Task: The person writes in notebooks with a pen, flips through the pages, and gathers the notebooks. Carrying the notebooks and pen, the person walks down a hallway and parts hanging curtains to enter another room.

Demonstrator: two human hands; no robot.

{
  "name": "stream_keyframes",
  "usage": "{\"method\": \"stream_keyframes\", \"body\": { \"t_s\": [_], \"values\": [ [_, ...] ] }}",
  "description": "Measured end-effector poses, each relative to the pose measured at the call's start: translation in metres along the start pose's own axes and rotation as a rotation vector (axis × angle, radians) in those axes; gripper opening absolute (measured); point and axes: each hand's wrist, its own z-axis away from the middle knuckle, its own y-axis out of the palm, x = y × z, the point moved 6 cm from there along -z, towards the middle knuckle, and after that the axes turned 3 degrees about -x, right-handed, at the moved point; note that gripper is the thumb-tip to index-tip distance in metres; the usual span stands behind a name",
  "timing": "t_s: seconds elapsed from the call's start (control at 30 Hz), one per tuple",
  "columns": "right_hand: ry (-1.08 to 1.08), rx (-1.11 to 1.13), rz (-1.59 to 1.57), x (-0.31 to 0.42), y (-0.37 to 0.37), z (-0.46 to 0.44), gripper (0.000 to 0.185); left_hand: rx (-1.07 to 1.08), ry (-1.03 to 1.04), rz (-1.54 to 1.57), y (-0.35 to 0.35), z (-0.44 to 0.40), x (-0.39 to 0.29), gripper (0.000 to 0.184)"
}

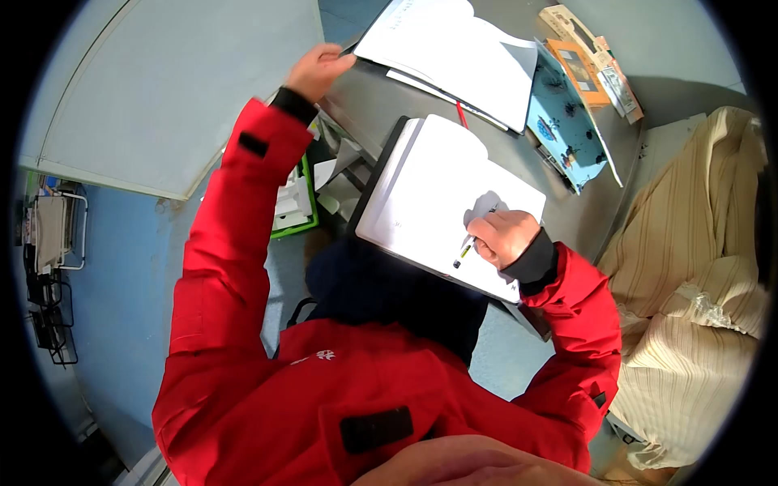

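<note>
An open notebook (pixel 438 190) with mostly blank white pages and a dark cover lies at the desk's near edge. My right hand (pixel 509 239) rests on its right page, fingers closed around a pen (pixel 465 253) with a yellowish barrel and dark end. Small dark marks show on the page by the fingers. Farther up, my left hand (pixel 320 71) has curled fingers beside the lower left corner of a second open book (pixel 454 61). Whether the fingers grip that corner is unclear. A red pen (pixel 461 114) sticks out between the two books.
Right of the books stands a blue patterned folder (pixel 563 121), with an orange box (pixel 577 71) behind it. A striped cloth (pixel 689 267) covers something at the right. Below the grey desk (pixel 361 101), a green-rimmed bin (pixel 301 198) holds papers. A white panel (pixel 170 89) fills the upper left.
</note>
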Motion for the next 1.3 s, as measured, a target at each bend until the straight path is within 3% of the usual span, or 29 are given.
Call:
{"method": "stream_keyframes", "body": {
  "t_s": [0.07,0.17,0.2,0.3,0.33,0.37,0.43,0.57,0.63,0.7,0.77,0.9,0.97,1.0,1.03,1.1,1.13,1.23,1.3],
  "values": [
    [0.022,-0.054,0.077,0.000,0.004,0.004,0.018,-0.108,0.062,-0.118,0.028,-0.047,0.030,0.062],
    [0.047,-0.147,0.158,0.002,0.000,0.008,0.020,-0.210,0.011,-0.346,0.046,-0.072,0.022,0.069],
    [0.054,-0.164,0.083,0.000,-0.007,0.009,0.021,-0.170,-0.038,-0.380,0.054,-0.077,0.021,0.058],
    [0.110,-0.330,-0.035,-0.008,-0.035,0.008,0.020,-0.199,-0.173,0.160,0.076,-0.069,0.021,0.055],
    [0.266,-0.363,-0.148,-0.011,-0.046,0.006,0.017,-0.112,-0.273,0.305,0.083,-0.067,0.018,0.051],
    [0.221,-0.505,-0.045,-0.011,-0.059,0.001,0.017,-0.057,-0.302,0.344,0.088,-0.067,0.023,0.052],
    [0.242,-0.575,0.037,-0.020,-0.073,-0.008,0.012,0.058,-0.356,0.427,0.100,-0.069,0.031,0.052],
    [0.318,-0.775,-0.396,-0.073,-0.070,-0.034,0.016,0.079,-0.273,0.388,0.102,-0.049,0.021,0.044],
    [0.405,-0.848,-0.794,-0.119,-0.049,-0.060,0.035,0.196,-0.243,0.381,0.105,-0.038,0.019,0.045],
    [0.589,-0.747,-1.054,-0.169,-0.022,-0.092,0.057,0.252,-0.264,0.406,0.108,-0.023,0.017,0.045],
    [0.588,-0.695,-1.249,-0.197,0.004,-0.131,0.066,0.296,-0.273,0.397,0.109,-0.011,0.011,0.045],
    [0.611,-0.736,-1.452,-0.220,0.056,-0.184,0.050,0.305,-0.247,0.291,0.106,-0.005,0.014,0.041],
    [0.652,-0.867,-1.479,-0.220,0.070,-0.181,0.025,0.264,-0.199,0.205,0.108,-0.009,0.016,0.038],
    [0.631,-0.921,-1.482,-0.222,0.072,-0.180,0.021,0.110,0.018,-0.146,0.103,-0.019,0.016,0.038],
    [0.612,-0.974,-1.484,-0.220,0.072,-0.178,0.017,0.044,0.076,-0.147,0.100,-0.027,0.012,0.038],
    [0.588,-0.880,-1.432,-0.212,0.080,-0.183,0.015,-0.075,0.187,-0.150,0.096,-0.038,0.004,0.038],
    [0.651,-0.817,-1.309,-0.211,0.081,-0.183,0.016,-0.042,0.144,-0.156,0.098,-0.042,-0.003,0.040],
    [0.627,-0.844,-1.404,-0.206,0.083,-0.187,0.017,-0.224,0.201,-0.260,0.101,-0.055,0.002,0.041],
    [0.622,-0.861,-1.357,-0.199,0.078,-0.188,0.019,-0.141,0.134,-0.205,0.108,-0.068,0.018,0.048]
  ]
}}
